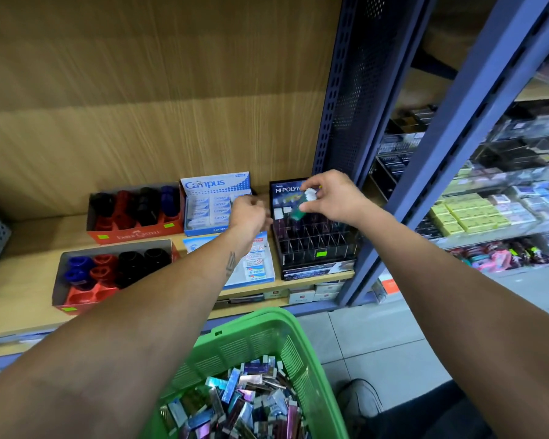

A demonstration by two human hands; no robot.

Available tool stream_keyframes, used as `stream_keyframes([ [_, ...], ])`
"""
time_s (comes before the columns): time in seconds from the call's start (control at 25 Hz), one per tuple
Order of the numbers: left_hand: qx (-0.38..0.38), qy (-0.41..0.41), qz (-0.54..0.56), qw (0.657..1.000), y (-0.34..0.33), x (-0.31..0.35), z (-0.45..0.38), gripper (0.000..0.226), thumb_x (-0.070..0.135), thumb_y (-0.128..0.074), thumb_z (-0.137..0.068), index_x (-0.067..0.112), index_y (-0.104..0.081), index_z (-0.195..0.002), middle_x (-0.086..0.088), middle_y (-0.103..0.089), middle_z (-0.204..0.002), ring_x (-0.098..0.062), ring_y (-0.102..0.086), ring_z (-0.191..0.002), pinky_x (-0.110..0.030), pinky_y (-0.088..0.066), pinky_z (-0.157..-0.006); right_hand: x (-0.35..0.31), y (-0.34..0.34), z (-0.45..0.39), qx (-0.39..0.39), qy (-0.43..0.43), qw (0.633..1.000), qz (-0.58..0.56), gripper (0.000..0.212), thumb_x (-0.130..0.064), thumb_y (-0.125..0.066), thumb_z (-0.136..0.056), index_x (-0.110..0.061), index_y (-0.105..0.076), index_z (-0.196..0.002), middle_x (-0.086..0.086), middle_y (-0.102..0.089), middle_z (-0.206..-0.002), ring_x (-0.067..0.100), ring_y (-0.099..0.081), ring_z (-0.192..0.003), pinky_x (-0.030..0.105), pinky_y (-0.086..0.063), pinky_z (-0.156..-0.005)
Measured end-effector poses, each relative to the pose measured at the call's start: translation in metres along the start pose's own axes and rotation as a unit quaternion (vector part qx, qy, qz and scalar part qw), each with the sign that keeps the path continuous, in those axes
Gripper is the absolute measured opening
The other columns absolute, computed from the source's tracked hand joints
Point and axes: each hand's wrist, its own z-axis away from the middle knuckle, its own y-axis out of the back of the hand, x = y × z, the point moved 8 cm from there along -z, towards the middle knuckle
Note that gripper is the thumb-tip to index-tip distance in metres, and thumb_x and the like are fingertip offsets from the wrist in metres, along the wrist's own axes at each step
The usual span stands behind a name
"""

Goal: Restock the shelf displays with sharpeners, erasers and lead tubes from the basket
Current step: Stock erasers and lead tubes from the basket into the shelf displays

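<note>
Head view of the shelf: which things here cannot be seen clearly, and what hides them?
- Pilot eraser box: the left forearm covers its left part.
- Left hand: turned away; whether it holds anything cannot be told.
- Hi-Polymer display rack: the right hand and its green lead tubes hide part of the header.
- Green basket: cut off by the bottom edge.
- Right shelves: blurred.

— Where does the single view look from?

— From the person's head, facing forward and tilted down, standing close to the wooden shelf (19,280). Both forearms stretch away from the lens toward it.

— How wide is it?

— Very wide. Straight lines bow: the blue upright (457,137) leans hard on the right. The green basket (260,340) sits right under the camera at the bottom edge, and floor tiles (339,337) show beside it.

— Any second view?

— Only this one.
</note>
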Motion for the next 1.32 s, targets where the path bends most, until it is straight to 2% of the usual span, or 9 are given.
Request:
stream_keyframes([
  [0.12, 0.042, -0.067, -0.098, 0.992, 0.021, -0.003, -0.001, 0.023, 0.005, -0.040, -0.096, 0.012, -0.061, -0.089, -0.009, -0.062, -0.081, -0.028, -0.062, -0.071, -0.037, -0.054, -0.067, 0.013, -0.005, 0.003, -0.017, -0.025, 0.998, 0.059, 0.043, -0.015, -0.079, -0.084, -0.016, -0.065, -0.125, 0.001, -0.052, -0.106, 0.016, -0.053, -0.090, 0.024, -0.040, -0.076],
  [0.24, -0.002, -0.141, -0.233, 0.962, 0.011, -0.002, 0.011, 0.023, 0.001, -0.046, -0.094, 0.010, -0.067, -0.099, -0.005, -0.065, -0.090, -0.021, -0.061, -0.078, -0.027, -0.047, -0.067, 0.017, -0.019, 0.002, -0.017, -0.026, 0.998, 0.060, 0.045, -0.011, -0.078, -0.084, -0.020, -0.065, -0.126, 0.009, -0.061, -0.123, 0.023, -0.058, -0.097, 0.027, -0.044, -0.079],
  [0.4, -0.044, -0.171, -0.292, 0.940, -0.006, -0.010, 0.014, 0.019, 0.006, -0.058, -0.091, 0.009, -0.065, -0.109, -0.007, -0.067, -0.103, -0.022, -0.063, -0.084, -0.024, -0.045, -0.070, 0.012, -0.035, -0.001, -0.034, -0.004, 0.999, 0.031, 0.050, -0.006, -0.079, -0.082, -0.017, -0.064, -0.129, 0.008, -0.058, -0.139, 0.025, -0.054, -0.128, 0.036, -0.044, -0.105],
  [0.6, -0.056, -0.161, -0.335, 0.927, -0.016, -0.017, 0.013, 0.025, 0.008, -0.066, -0.087, 0.007, -0.061, -0.112, -0.008, -0.062, -0.103, -0.023, -0.062, -0.084, -0.024, -0.043, -0.066, 0.020, -0.046, -0.007, -0.063, -0.015, 0.996, 0.056, 0.048, -0.008, -0.080, -0.081, -0.019, -0.066, -0.125, 0.002, -0.055, -0.144, 0.023, -0.057, -0.122, 0.032, -0.046, -0.100],
  [0.72, -0.050, -0.150, -0.342, 0.926, -0.016, -0.019, 0.016, 0.024, 0.002, -0.057, -0.086, 0.007, -0.061, -0.109, -0.010, -0.061, -0.101, -0.021, -0.057, -0.077, -0.023, -0.038, -0.061, 0.013, -0.047, -0.014, -0.083, -0.003, 0.990, 0.112, 0.047, -0.010, -0.079, -0.083, -0.019, -0.065, -0.126, 0.006, -0.057, -0.141, 0.025, -0.057, -0.124, 0.033, -0.046, -0.099],
  [0.84, -0.048, -0.165, -0.364, 0.915, -0.018, -0.017, 0.017, 0.027, -0.002, -0.052, -0.085, 0.009, -0.063, -0.108, -0.013, -0.060, -0.110, -0.025, -0.060, -0.084, -0.023, -0.038, -0.064, 0.003, -0.049, -0.022, -0.107, 0.017, 0.977, 0.186, 0.050, -0.012, -0.078, -0.083, -0.021, -0.063, -0.129, 0.010, -0.058, -0.137, 0.026, -0.056, -0.125, 0.038, -0.047, -0.103],
  [0.96, -0.059, -0.183, -0.378, 0.905, -0.021, -0.013, 0.020, 0.032, -0.001, -0.054, -0.089, 0.013, -0.068, -0.114, -0.010, -0.054, -0.117, -0.027, -0.062, -0.096, -0.022, -0.044, -0.075, 0.000, -0.051, -0.026, -0.117, 0.024, 0.969, 0.214, 0.050, -0.013, -0.079, -0.083, -0.023, -0.063, -0.129, 0.009, -0.058, -0.135, 0.026, -0.057, -0.123, 0.038, -0.048, -0.103],
  [1.08, -0.102, -0.161, -0.416, 0.889, -0.032, -0.022, 0.020, 0.044, 0.001, -0.050, -0.092, 0.015, -0.063, -0.131, -0.010, -0.044, -0.128, -0.030, -0.060, -0.107, -0.029, -0.047, -0.098, -0.002, -0.051, -0.026, -0.114, 0.022, 0.966, 0.230, 0.050, -0.015, -0.079, -0.083, -0.023, -0.063, -0.129, 0.009, -0.058, -0.135, 0.027, -0.058, -0.122, 0.040, -0.049, -0.102],
  [1.32, -0.155, -0.120, -0.429, 0.882, -0.042, -0.032, 0.032, 0.062, -0.002, -0.042, -0.089, 0.016, -0.044, -0.148, -0.011, -0.033, -0.135, -0.033, -0.051, -0.122, -0.037, -0.040, -0.109, -0.006, -0.050, -0.024, -0.109, 0.029, 0.965, 0.238, 0.051, -0.015, -0.080, -0.082, -0.023, -0.062, -0.130, 0.008, -0.058, -0.136, 0.026, -0.058, -0.122, 0.039, -0.048, -0.103],
])
